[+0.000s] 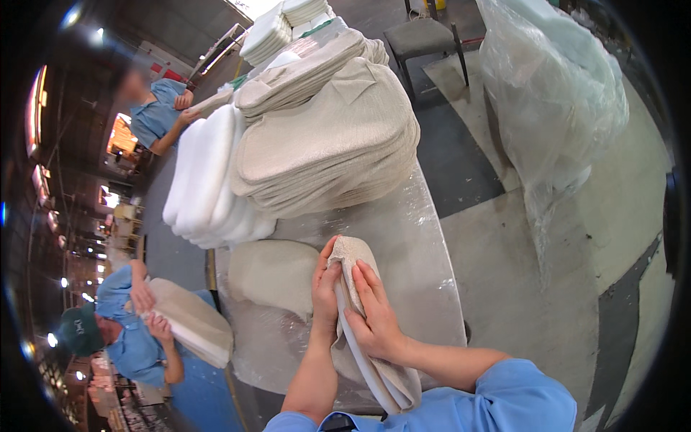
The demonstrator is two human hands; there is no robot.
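Note:
Close to my body, a beige fabric cover [354, 249] stands on edge, with the edge of a white foam pad [358, 354] showing along its open side. My left hand [327, 294] grips the far end of the cover from the left, thumb at the opening. From the right, my right hand [376, 317] presses against the cover, its fingers lying along the fabric, so the piece is held between both hands. Flat on the table just beyond my left hand lies another beige cover [272, 275].
Tall stacks of beige covers [324, 137] and white foam pads [205, 173] fill the far part of the plastic-covered table [414, 237]. Two co-workers [137, 324] handle similar pieces on the left. A plastic-wrapped bundle [551, 93] and a chair [425, 39] stand to the right.

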